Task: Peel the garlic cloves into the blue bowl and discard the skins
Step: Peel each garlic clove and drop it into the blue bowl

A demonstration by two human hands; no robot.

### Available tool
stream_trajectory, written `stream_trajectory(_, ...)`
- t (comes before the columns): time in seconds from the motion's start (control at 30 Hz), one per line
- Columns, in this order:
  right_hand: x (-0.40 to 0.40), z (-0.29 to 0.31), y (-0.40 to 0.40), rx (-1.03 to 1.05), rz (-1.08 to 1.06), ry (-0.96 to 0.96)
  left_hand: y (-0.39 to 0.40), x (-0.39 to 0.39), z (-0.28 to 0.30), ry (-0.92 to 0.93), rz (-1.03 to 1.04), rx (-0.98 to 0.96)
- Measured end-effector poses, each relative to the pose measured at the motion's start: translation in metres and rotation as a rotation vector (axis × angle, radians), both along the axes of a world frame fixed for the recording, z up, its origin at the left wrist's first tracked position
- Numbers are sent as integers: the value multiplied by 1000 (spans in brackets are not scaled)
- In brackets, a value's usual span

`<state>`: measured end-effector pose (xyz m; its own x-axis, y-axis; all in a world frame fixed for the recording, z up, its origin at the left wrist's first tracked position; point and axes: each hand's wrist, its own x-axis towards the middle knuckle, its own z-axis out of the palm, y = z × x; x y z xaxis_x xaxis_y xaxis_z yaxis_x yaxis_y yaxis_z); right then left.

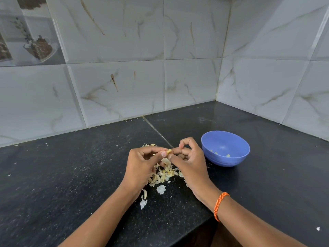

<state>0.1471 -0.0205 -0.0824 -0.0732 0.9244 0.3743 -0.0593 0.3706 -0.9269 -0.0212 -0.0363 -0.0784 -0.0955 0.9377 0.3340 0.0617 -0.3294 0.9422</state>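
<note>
My left hand (142, 163) and my right hand (188, 161) meet above the black counter, both pinching one small garlic clove (169, 151) between thumbs and fingertips. Under and between the hands lies a pile of pale garlic skins (165, 172), with a few loose pieces (160, 189) nearer to me. The blue bowl (231, 139) stands upright just right of my right hand, apart from it. A few peeled cloves (220, 154) lie at its bottom.
The black granite counter (71, 175) runs into a corner of tiled walls (195, 77) behind and to the right of the bowl. Its front edge (195, 229) cuts diagonally at the lower right. An orange bracelet (219, 205) sits on my right wrist.
</note>
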Motion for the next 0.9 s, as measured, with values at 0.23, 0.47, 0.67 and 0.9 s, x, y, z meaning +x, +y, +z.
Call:
stream_trajectory(0.23, 1, -3, -2, 165, -87, -79, 1, -1, -1, -26, 60, 13)
stream_trajectory(0.47, 6, -2, 0, 161, -96, -46, 4, -12, 2, -100, 97, 1)
stream_trajectory(0.67, 7, -11, 8, 267, -219, -438, 5, -8, 0, -37, 81, 12)
stream_trajectory(0.9, 5, -11, 9, 313, -256, -613, 7, -8, -2, 131, 106, 23)
